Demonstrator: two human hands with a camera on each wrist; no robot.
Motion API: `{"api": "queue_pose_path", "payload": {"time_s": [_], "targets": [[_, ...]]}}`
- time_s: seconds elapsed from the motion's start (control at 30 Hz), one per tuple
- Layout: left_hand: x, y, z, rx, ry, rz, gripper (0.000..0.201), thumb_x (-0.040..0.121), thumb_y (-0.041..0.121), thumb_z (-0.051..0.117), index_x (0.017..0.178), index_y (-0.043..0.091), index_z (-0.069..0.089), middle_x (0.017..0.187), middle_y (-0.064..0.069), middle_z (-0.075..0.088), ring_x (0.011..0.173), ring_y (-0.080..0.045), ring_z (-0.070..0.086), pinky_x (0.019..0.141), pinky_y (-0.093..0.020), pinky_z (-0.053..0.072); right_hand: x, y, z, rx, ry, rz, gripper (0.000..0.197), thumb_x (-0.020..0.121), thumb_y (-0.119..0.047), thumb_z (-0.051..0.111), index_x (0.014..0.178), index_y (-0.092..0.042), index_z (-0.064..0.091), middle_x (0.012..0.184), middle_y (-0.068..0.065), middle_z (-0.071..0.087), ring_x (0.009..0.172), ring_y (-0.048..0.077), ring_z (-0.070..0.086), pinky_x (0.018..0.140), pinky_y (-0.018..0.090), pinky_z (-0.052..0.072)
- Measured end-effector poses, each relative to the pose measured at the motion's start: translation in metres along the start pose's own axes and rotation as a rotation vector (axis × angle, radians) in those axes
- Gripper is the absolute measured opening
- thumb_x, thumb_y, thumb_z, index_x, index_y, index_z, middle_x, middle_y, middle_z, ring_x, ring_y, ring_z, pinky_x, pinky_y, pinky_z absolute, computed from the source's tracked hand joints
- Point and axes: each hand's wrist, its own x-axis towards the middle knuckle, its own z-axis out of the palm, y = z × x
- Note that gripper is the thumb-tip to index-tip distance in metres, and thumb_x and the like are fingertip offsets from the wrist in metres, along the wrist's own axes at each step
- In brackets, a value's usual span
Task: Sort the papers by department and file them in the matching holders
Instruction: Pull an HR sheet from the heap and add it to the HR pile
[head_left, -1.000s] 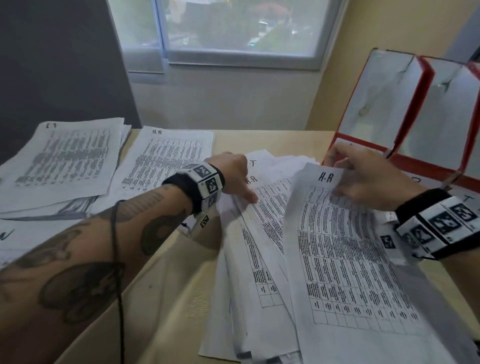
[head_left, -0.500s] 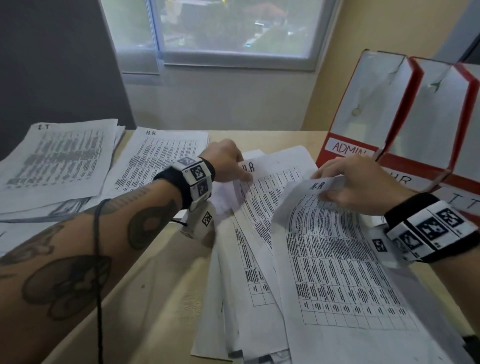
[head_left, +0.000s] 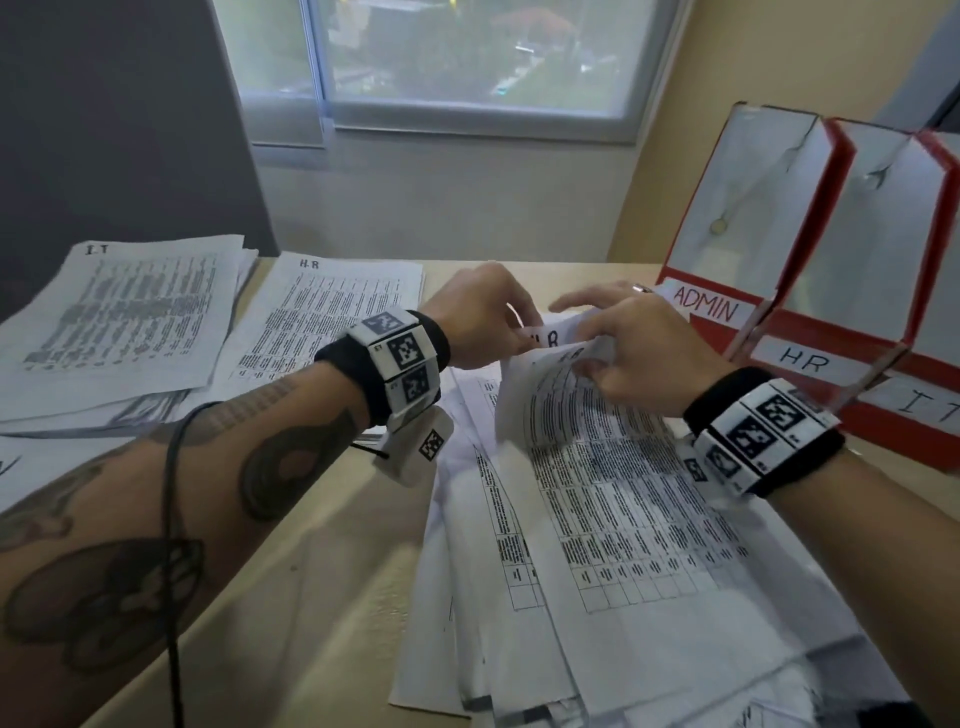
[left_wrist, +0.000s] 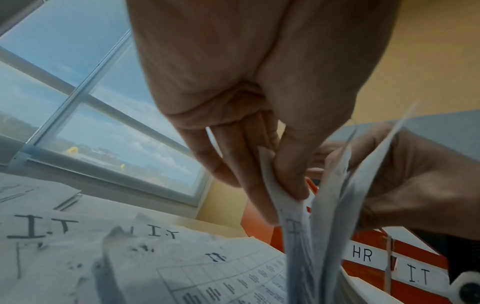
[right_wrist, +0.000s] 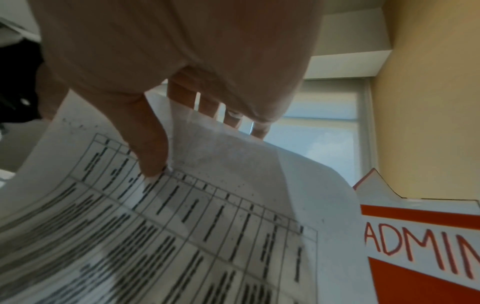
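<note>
A loose heap of printed sheets (head_left: 597, 571) lies on the desk before me. My left hand (head_left: 480, 317) pinches the top edge of a sheet marked H.R (head_left: 550, 335), thumb against fingers (left_wrist: 291, 174). My right hand (head_left: 631, 353) holds the lifted top of another H.R sheet (head_left: 561, 410), thumb (right_wrist: 148, 144) on the print and fingers behind the paper (right_wrist: 207, 216). Sorted piles sit at the left: an I.T pile (head_left: 119, 317) and an H.R pile (head_left: 332, 312). Three red-and-white holders stand at the right, labelled ADMIN (head_left: 706, 309), HR (head_left: 802, 358) and IT (head_left: 930, 402).
The beige desk (head_left: 322, 597) shows bare wood between my left forearm and the heap. A window (head_left: 467, 57) and wall lie behind the desk. A dark panel (head_left: 114, 130) stands at the back left. A black cable (head_left: 171, 545) runs along my left forearm.
Both hands have drawn together at the top of the heap. The right hand lifted and curled its H.R sheet's top edge; the left hand now pinches the H.R sheet underneath.
</note>
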Motion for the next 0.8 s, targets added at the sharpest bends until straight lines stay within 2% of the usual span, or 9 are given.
{"api": "queue_pose_path", "payload": {"time_s": [0.07,0.13,0.23,0.37,0.5,0.57,0.67,0.73,0.8], "targets": [[-0.002,-0.001,-0.002,-0.059,0.028,0.007,0.005,0.086,0.029,0.084,0.082,0.028,0.080,0.065,0.013,0.072,0.053,0.008,0.062,0.053,-0.007,0.041,-0.003,0.001,0.004,-0.039,0.089,-0.031,0.010,0.078,-0.012,0.085,0.087,-0.018,0.081,0.140,-0.007,0.060,0.131,0.023,0.050,0.110,0.051,0.041],[-0.004,-0.005,-0.005,-0.105,0.045,0.004,0.008,0.082,0.024,0.086,0.081,0.025,0.079,0.060,0.011,0.072,0.051,0.006,0.062,0.051,-0.007,0.040,-0.007,0.000,0.009,-0.125,0.224,-0.085,0.011,0.075,-0.012,0.085,0.084,-0.009,0.080,0.129,0.004,0.061,0.117,0.030,0.054,0.095,0.045,0.046],[-0.006,-0.010,-0.008,-0.188,0.043,-0.026,0.021,0.072,0.020,0.093,0.086,0.023,0.078,0.063,0.010,0.074,0.054,0.001,0.064,0.059,-0.018,0.048,-0.014,0.000,0.015,-0.185,0.308,-0.138,0.015,0.073,-0.014,0.083,0.081,-0.004,0.076,0.105,0.008,0.061,0.094,0.028,0.056,0.080,0.040,0.048],[-0.006,-0.011,-0.007,-0.280,0.010,-0.058,0.041,0.060,0.015,0.099,0.090,0.020,0.072,0.069,0.006,0.077,0.059,-0.007,0.067,0.071,-0.031,0.056,-0.020,0.003,0.017,-0.159,0.284,-0.170,0.010,0.074,-0.009,0.080,0.083,-0.006,0.077,0.108,0.007,0.068,0.095,0.027,0.062,0.084,0.043,0.051],[-0.005,-0.008,-0.004,-0.321,0.007,-0.048,0.045,0.058,0.006,0.099,0.090,0.017,0.071,0.069,0.002,0.076,0.058,-0.009,0.067,0.066,-0.028,0.056,-0.017,0.002,0.018,-0.072,0.244,-0.159,0.014,0.075,-0.004,0.082,0.087,-0.011,0.078,0.119,0.001,0.073,0.108,0.027,0.065,0.095,0.047,0.051],[-0.005,-0.007,-0.004,-0.327,0.000,-0.043,0.047,0.055,0.009,0.101,0.090,0.018,0.071,0.071,0.000,0.077,0.060,-0.012,0.068,0.067,-0.030,0.058,-0.016,0.000,0.019,-0.028,0.196,-0.141,0.015,0.076,-0.006,0.085,0.087,-0.013,0.079,0.111,-0.001,0.076,0.105,0.025,0.067,0.095,0.051,0.052],[-0.005,-0.011,-0.006,-0.339,0.005,-0.044,0.039,0.062,0.023,0.100,0.092,0.020,0.074,0.072,0.002,0.077,0.059,-0.008,0.064,0.065,-0.028,0.053,-0.017,0.001,0.016,0.028,0.127,-0.109,0.018,0.073,-0.004,0.089,0.082,-0.015,0.078,0.087,-0.004,0.075,0.081,0.019,0.069,0.085,0.050,0.057],[-0.003,-0.019,-0.009,-0.323,0.044,-0.043,0.023,0.076,0.031,0.093,0.091,0.023,0.078,0.071,0.007,0.077,0.061,-0.004,0.064,0.067,-0.030,0.053,-0.022,0.005,0.010,0.063,0.106,-0.107,0.027,0.064,-0.004,0.095,0.077,-0.017,0.075,0.078,-0.006,0.071,0.071,0.016,0.067,0.071,0.039,0.059],[-0.002,-0.028,-0.013,-0.292,0.077,-0.050,0.010,0.084,0.029,0.086,0.091,0.025,0.081,0.076,0.010,0.079,0.073,-0.007,0.071,0.077,-0.037,0.060,-0.029,0.007,0.004,0.065,0.122,-0.091,0.042,0.056,-0.005,0.099,0.079,-0.021,0.068,0.075,-0.010,0.066,0.068,0.015,0.063,0.062,0.032,0.052]]}}
